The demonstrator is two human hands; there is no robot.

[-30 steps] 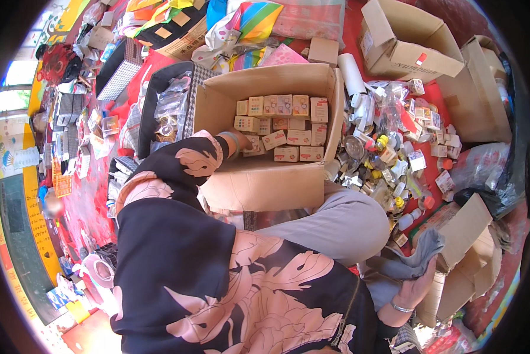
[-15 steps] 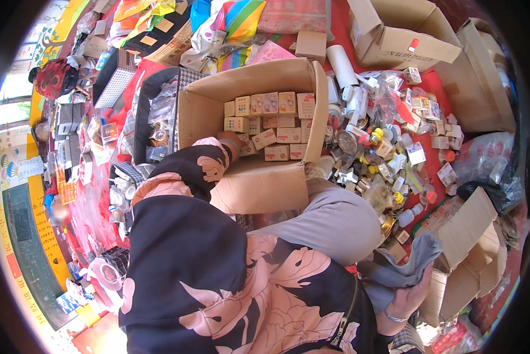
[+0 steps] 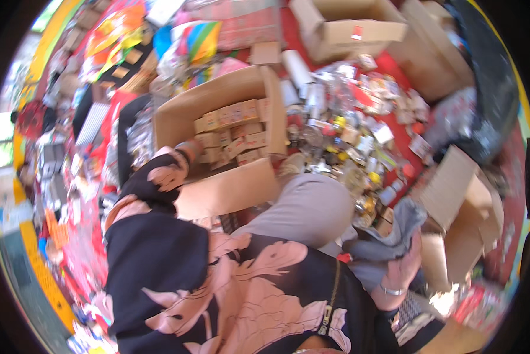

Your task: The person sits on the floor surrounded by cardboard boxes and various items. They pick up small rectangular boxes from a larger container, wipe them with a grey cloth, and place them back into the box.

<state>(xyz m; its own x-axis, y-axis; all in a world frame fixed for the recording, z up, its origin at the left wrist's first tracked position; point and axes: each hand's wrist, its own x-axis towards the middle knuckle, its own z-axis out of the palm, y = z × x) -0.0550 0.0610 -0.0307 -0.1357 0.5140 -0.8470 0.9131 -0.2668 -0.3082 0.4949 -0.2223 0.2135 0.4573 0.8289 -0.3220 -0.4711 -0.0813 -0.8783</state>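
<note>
An opened cardboard box (image 3: pixel 212 100) stands before me, with several small printed cartons (image 3: pixel 232 115) stacked in rows inside it. My left hand (image 3: pixel 190 151) reaches over its left side, beside the cartons. Blur and the sleeve hide those fingers, so what they touch does not show. At the lower right, my right hand (image 3: pixel 402 272) has a bracelet at the wrist and grips a grey cloth (image 3: pixel 398 227). The cloth bunches up beyond the fingers, next to my bent knee (image 3: pixel 309 206).
Loose small boxes, bottles and bags (image 3: pixel 353 138) lie heaped on a red floor covering right of the box. Another open carton (image 3: pixel 359 35) stands at the far right, and a flapped one (image 3: pixel 471 218) beside my right hand. Colourful bags (image 3: pixel 197 41) lie behind.
The whole view has turned and blurred, shifting the scene leftward. My left hand is still at the box's left side, and my right still holds the grey cloth.
</note>
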